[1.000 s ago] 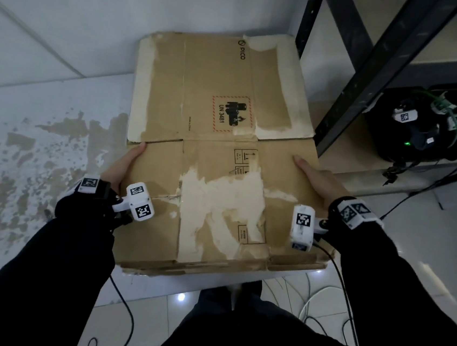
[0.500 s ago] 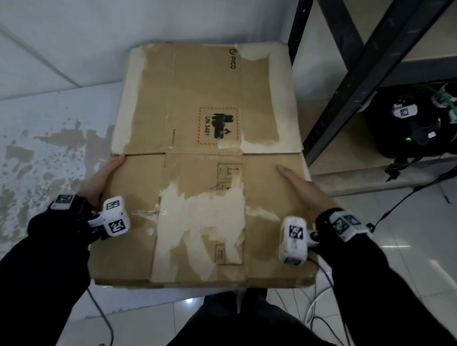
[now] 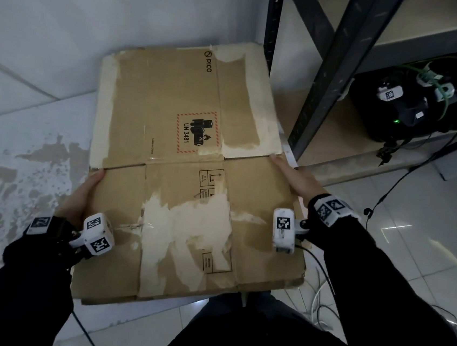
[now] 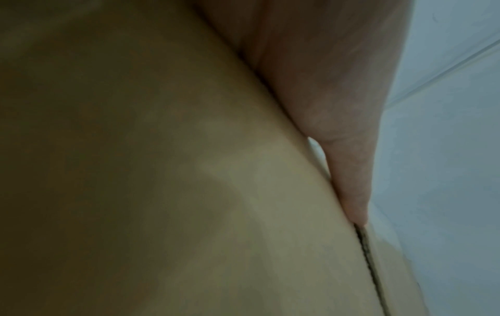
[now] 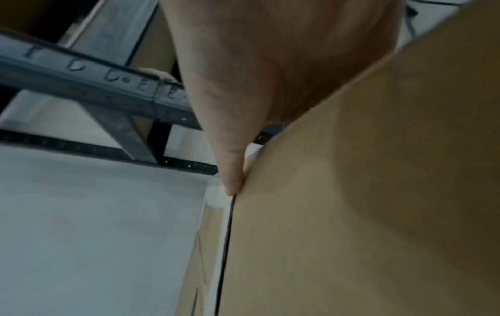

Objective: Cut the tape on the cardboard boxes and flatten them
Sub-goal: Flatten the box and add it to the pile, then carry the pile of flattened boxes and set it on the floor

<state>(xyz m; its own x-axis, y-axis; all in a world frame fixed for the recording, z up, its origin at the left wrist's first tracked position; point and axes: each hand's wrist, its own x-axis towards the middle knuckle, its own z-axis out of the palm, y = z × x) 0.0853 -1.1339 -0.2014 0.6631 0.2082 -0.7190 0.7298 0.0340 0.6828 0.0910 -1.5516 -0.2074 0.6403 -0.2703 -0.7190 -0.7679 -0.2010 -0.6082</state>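
Observation:
A flattened brown cardboard box [image 3: 182, 173] with torn pale patches and a "UN 3481" label is held flat in front of me, its far end near the wall. My left hand [image 3: 83, 200] grips its left edge, thumb on top and fingers hidden beneath. My right hand [image 3: 294, 177] grips the right edge the same way. In the left wrist view the thumb [image 4: 338, 107] lies along the cardboard [image 4: 162, 171]. The right wrist view shows the thumb [image 5: 243, 107] pressed on the cardboard [image 5: 351, 192].
A dark metal shelving rack [image 3: 325, 70] stands close on the right. Its low shelf carries a black device with cables [image 3: 414, 108]. A stained white wall [image 3: 25, 165] is on the left and behind. Loose cables [image 3: 320, 303] lie on the tiled floor.
The box, held in both hands, has shifted slightly left and lower in view. Both grips are unchanged.

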